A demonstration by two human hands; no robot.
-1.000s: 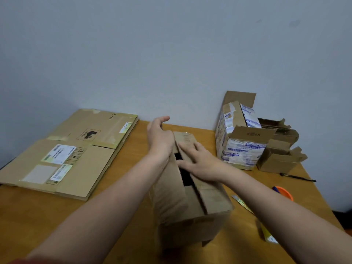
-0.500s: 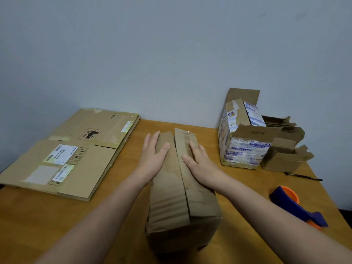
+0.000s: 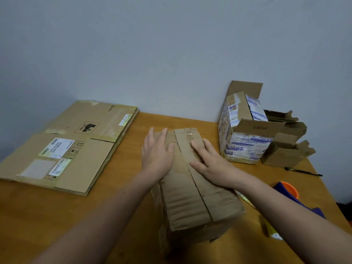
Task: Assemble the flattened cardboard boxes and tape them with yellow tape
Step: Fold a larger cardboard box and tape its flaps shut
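A brown cardboard box [image 3: 192,199] stands in the middle of the wooden table [image 3: 34,216], its two top flaps folded down and meeting along a narrow seam. My left hand [image 3: 157,153] lies flat on the left flap with straight fingers. My right hand [image 3: 208,161] presses flat on the right flap. A blue and orange tape dispenser [image 3: 289,193] lies at the right, partly behind my right forearm, and a strip of yellow tape [image 3: 245,200] shows near it. Flattened cardboard boxes [image 3: 66,145] lie stacked at the left.
An opened box wrapped in printed tape [image 3: 242,141] stands at the back right, with smaller open brown boxes [image 3: 285,149] beside it. A black pen [image 3: 302,171] lies near the right edge. A yellow packet [image 3: 271,230] lies by my right arm. A grey wall is behind the table.
Both hands pushed the top flaps down from half open to closed and now lie flat on them. The view shifted slightly, so the tape dispenser sits partly behind my right arm.
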